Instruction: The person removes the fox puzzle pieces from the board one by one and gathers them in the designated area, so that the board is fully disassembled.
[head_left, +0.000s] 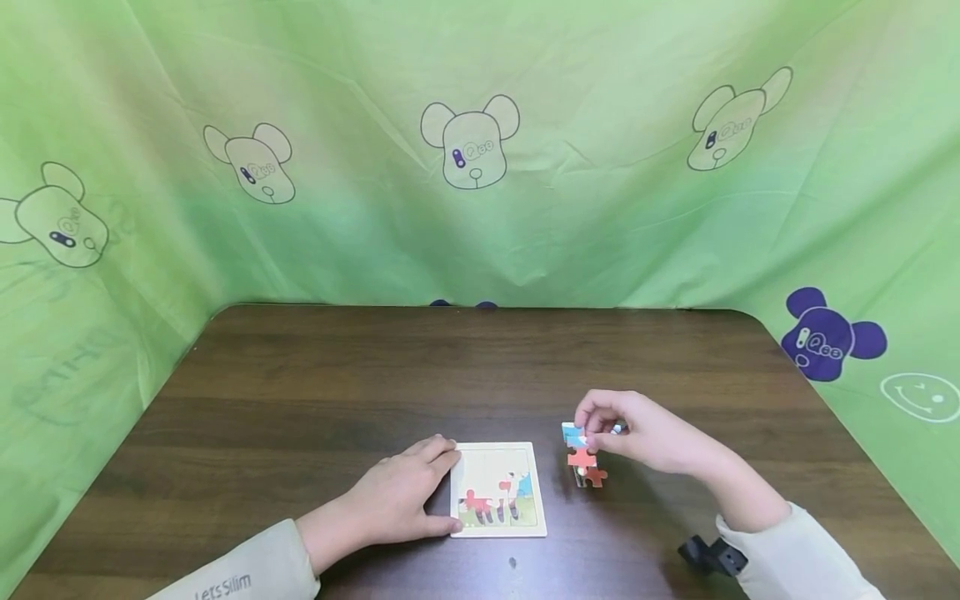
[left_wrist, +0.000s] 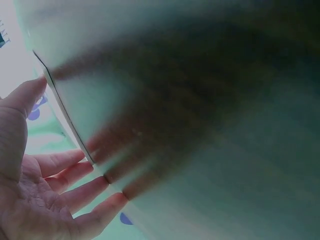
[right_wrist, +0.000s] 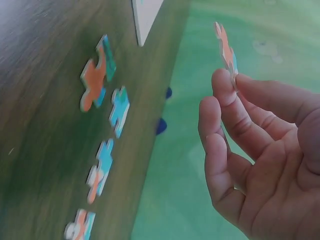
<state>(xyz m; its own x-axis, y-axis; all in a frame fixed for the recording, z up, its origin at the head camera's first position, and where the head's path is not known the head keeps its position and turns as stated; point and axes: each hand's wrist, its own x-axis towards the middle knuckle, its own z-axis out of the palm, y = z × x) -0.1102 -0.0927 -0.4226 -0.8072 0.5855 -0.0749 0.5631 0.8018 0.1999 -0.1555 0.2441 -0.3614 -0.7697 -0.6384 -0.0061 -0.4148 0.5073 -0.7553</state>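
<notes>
A square, pale puzzle board (head_left: pixel 486 468) lies on the table, partly filled in its lower half with red, white, green and blue pieces. My left hand (head_left: pixel 401 496) rests along its left side, thumb at the near corner and fingers at the far one. The left wrist view shows those fingers (left_wrist: pixel 82 192) fairly straight, tips down on the surface. To the right of the board, my right hand (head_left: pixel 637 429) pinches a red-orange puzzle piece (right_wrist: pixel 226 47) between thumb and forefinger, raised off the table. Loose puzzle pieces (head_left: pixel 595 477) lie close beneath it.
In the right wrist view several loose pieces lie in a row, among them an orange one (right_wrist: pixel 93 82) and a blue one (right_wrist: pixel 119 112). The dark wooden table (head_left: pixel 360 367) ends at a green cloth backdrop (head_left: pixel 480 242). A black strap end (head_left: pixel 712 556) hangs by the right sleeve.
</notes>
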